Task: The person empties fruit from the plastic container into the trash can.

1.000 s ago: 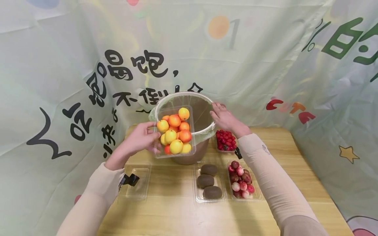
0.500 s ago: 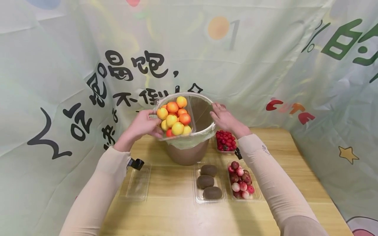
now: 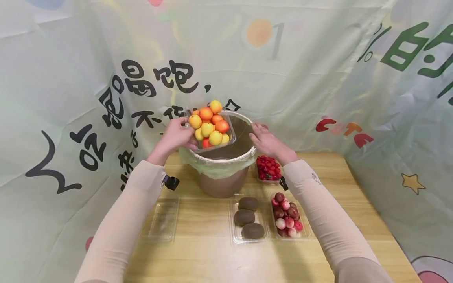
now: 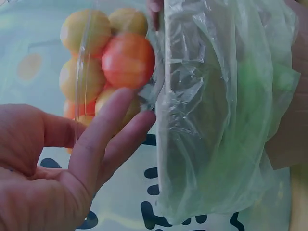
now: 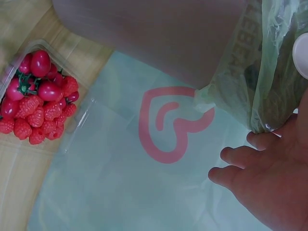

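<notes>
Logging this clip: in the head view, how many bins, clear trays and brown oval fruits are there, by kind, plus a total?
Lined bin: 1
Clear trays: 5, one in the left grip
Brown oval fruits: 3
Total: 9

Around the round brown bin [image 3: 221,184] you can pass at 6 o'clock, between the clear plastic tray [image 3: 163,222] at 7 and the dark-brown oval fruits [image 3: 245,217] at 5; the clear plastic box [image 3: 232,136] of round orange-and-yellow fruit [image 3: 207,129] obstructs its mouth toward 10, your bare right hand [image 3: 269,142] at 3.
</notes>
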The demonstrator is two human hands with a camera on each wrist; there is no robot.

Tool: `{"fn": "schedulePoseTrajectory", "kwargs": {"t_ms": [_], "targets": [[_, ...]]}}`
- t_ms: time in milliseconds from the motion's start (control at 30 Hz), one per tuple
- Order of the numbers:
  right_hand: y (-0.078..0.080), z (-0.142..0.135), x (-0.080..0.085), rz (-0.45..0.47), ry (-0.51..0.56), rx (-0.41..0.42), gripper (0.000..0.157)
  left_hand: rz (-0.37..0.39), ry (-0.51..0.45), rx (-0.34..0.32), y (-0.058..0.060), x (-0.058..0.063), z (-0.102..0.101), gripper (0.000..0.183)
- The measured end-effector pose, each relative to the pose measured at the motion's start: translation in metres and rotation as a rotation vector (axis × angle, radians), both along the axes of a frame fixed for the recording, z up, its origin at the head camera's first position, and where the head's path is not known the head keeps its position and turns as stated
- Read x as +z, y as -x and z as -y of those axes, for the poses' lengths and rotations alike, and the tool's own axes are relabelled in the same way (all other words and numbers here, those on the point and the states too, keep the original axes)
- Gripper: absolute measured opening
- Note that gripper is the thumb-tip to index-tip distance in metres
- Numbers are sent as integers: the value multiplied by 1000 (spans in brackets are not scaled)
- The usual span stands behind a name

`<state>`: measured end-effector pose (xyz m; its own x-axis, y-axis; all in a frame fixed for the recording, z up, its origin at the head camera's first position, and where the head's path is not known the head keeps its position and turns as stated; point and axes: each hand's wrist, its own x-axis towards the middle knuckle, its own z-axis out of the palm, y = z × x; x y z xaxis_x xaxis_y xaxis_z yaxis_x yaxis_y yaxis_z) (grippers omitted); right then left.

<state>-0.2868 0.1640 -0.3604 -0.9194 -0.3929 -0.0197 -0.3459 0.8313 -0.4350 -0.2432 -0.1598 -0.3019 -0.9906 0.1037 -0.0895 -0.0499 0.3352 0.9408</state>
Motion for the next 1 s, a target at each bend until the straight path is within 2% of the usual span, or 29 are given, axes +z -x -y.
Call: {"fn": "schedulePoseTrajectory", "kwargs": {"t_ms": [233,367,433,600,667,1000], "targets": [[-1,1,2,3,18,3,68,-153,41,146,16,-7,-7,48],[0,1,2,7,11,2,68,-177,25,205,20,-11,-11,53],[-1,1,2,10,5,3,68,-202,68,239,21,-14,-14,51],[-1,1,3,11,-6,4,68,-327,252,323,23,-22,-21,45],[-2,1,3,12,-5,4,68,-365,283,341,24,-25,-23,44],[-1,1,1,4,7,6,68,-443,261,383,26,-33,-29,44]]}}
